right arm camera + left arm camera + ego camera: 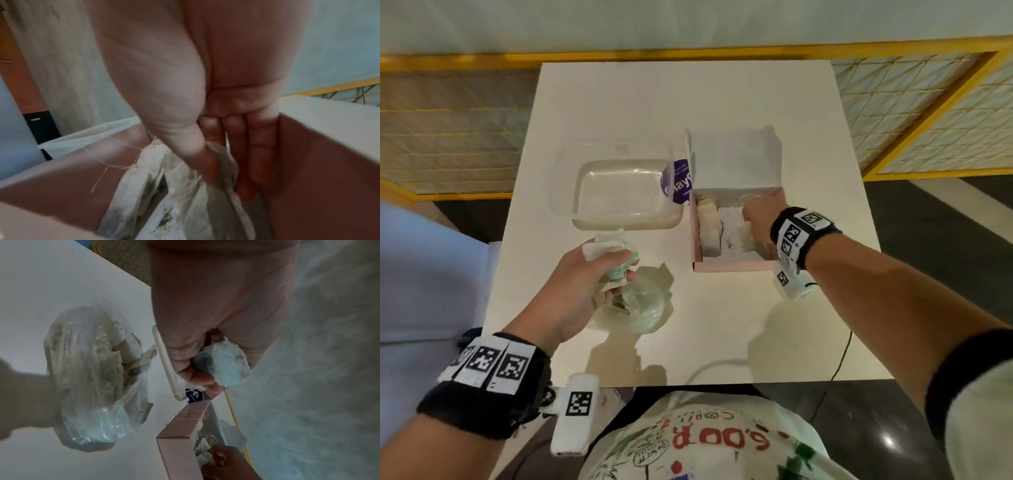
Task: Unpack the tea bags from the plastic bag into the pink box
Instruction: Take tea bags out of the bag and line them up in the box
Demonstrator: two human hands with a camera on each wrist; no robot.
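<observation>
- A white counter stands before a yellow-framed mesh fence; dark floor shows at both sides.
- The pink box sits open at the counter's right of centre, its pale lid standing up at the far side.
- Just left of the box stands a clear plastic tub, with a purple label on the side nearest the box.
- The plastic bag lies crumpled on the counter in front of the tub, near the left hand; in the left wrist view it shows several tea bags through the film.
- The left hand is raised above the bag, and its fingers are curled round a small bunch of tea bags, thumb pressing them from the other side.
- The right hand reaches down into the right part of the pink box.
- In the right wrist view its fingers point downward, held close together along the box's inner wall, with the thumb pressed against a tea bag so that the bag is pinched between thumb and fingers.
- More tea bags stand on edge in the left part of the box, and loose strings trail over the inner wall.
- Both wrists wear black bands with square printed markers.
</observation>
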